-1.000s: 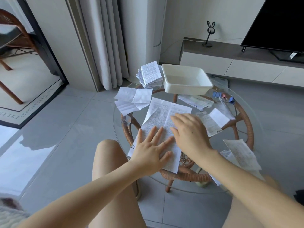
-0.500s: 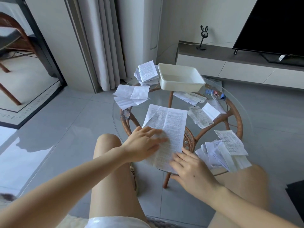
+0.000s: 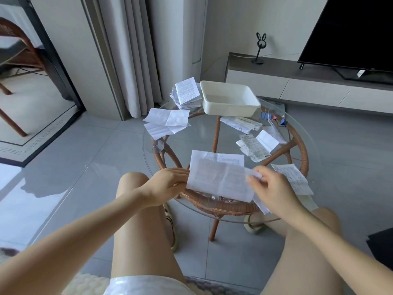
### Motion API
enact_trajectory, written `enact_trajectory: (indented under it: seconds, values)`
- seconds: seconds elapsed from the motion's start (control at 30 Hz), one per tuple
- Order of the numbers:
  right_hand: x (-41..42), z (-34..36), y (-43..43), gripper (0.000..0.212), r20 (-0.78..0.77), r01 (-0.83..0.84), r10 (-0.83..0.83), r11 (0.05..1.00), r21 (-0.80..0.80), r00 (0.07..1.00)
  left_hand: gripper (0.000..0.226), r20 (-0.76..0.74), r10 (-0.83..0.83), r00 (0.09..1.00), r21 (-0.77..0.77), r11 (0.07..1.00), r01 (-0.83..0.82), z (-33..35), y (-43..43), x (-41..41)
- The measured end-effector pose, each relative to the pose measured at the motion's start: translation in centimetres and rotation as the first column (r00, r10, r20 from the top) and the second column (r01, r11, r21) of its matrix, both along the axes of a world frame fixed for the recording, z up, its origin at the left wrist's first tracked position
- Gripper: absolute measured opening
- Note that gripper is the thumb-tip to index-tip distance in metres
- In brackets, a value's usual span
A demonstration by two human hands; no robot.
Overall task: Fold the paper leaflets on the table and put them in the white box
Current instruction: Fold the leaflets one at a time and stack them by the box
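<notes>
Now the leaflet [image 3: 219, 177], flat under the palms half a second ago, is lifted over the near edge of the glass worktop [image 3: 202, 135], apparently folded once, with the left hand [image 3: 170, 184] gripping its left edge, the right hand [image 3: 270, 188] pinching its right corner in curled fingers, and the white box [image 3: 229, 101] well beyond it.

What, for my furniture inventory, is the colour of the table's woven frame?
The woven frame is reddish-brown, in the head view.

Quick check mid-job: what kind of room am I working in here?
Most likely a home living room: a large television on a low media cabinet, floor-length curtains, and a round glass-topped rattan coffee table.
</notes>
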State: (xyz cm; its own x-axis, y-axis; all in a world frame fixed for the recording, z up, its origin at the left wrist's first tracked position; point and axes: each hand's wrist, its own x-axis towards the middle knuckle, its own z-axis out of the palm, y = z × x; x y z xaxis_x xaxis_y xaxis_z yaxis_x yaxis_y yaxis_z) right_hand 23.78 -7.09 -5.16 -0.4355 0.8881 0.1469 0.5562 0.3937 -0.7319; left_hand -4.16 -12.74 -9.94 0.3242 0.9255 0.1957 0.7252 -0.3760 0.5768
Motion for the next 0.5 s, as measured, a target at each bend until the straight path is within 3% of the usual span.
enact_trajectory:
  seconds: [0.1,0.2,0.3,0.4,0.5]
  values:
    - [-2.3,0.5,2.6,0.042,0.127,0.090,-0.102,0.991,0.097,0.987,0.030,0.074,0.033,0.997,-0.063,0.998,-0.028,-0.6,0.2,-0.6]
    - [-4.3,-0.5,5.3,0.031,0.396,0.033,-0.058,0.997,0.069,0.916,0.026,0.129,0.038,0.991,-0.118,0.993,-0.023,-0.8,0.1,-0.7]
    - [-5.2,-1.5,6.6,0.016,0.524,-0.006,-0.017,0.999,0.041,0.852,0.033,0.251,0.102,0.963,-0.145,0.987,-0.066,-0.3,-0.6,0.1]
    - [-5.2,-2.0,6.7,0.013,0.523,-0.021,-0.024,0.997,0.080,0.852,0.045,0.324,0.309,0.894,-0.096,0.951,-0.294,-0.3,-1.0,1.5]
    - [-4.8,-2.4,6.7,0.009,0.513,-0.017,-0.057,0.990,0.137,0.856,0.047,0.224,0.541,0.810,0.006,0.831,-0.556,-1.0,-0.1,3.2]
